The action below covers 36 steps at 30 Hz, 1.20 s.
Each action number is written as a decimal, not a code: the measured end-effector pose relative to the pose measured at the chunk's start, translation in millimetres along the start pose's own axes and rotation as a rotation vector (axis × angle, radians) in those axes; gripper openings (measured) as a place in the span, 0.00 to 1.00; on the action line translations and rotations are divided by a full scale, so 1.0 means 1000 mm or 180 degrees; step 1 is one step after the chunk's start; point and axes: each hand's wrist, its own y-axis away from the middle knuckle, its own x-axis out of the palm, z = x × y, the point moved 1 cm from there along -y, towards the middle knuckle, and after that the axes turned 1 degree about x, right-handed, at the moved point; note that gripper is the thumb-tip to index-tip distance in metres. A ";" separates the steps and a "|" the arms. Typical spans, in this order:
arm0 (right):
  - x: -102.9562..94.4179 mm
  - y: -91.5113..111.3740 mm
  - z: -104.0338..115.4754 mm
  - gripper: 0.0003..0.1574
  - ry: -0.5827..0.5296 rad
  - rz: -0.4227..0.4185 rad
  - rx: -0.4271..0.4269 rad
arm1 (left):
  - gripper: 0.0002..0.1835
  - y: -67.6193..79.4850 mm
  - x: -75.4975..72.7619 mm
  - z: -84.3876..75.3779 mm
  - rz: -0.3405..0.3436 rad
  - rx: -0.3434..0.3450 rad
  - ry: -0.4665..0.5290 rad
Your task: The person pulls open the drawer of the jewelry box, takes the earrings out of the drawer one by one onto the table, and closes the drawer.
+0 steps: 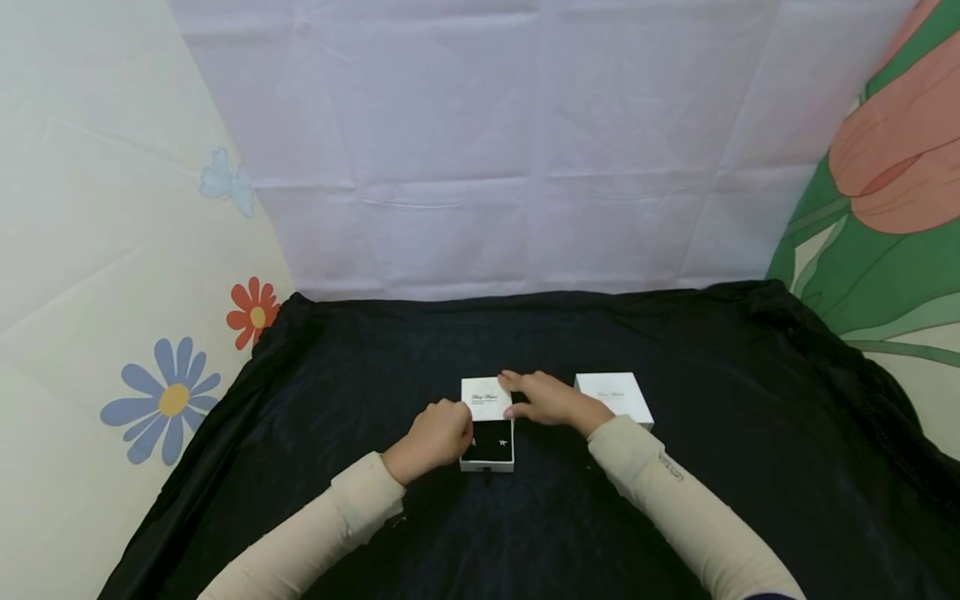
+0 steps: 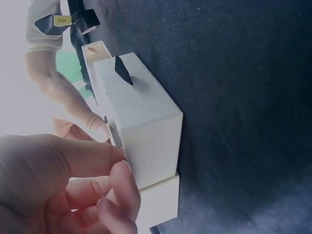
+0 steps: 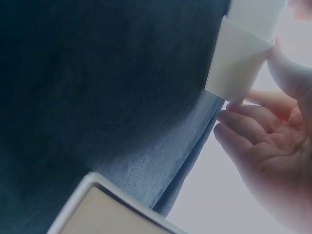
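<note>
A small white jewelry box with dark lettering lies in front of me, its drawer slid partway out toward me. On the drawer's black insert sits a small silver star-shaped earring; another shows partly beside my left hand. My left hand is curled at the drawer's left side, pinching its top edge between thumb and finger. My right hand grips the outer sleeve at its right, thumb on the near part and fingers at the far corner. A black pull tab sticks out from the drawer's front.
A second white box with similar lettering rests to the right, by my right wrist; its open, cream-lined side shows in the right wrist view. Black cloth covers the table. A white sheet hangs behind.
</note>
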 end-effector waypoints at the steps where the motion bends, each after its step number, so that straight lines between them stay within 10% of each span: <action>1: 0.000 0.000 0.000 0.41 0.0000 0.0000 0.0000 | 0.15 0.000 0.000 0.000 0.0006 -0.0003 0.0012; 36: 0.001 0.000 -0.002 0.41 -0.0050 0.0025 0.0042 | 0.18 0.001 0.001 0.002 0.0113 -0.0086 0.0123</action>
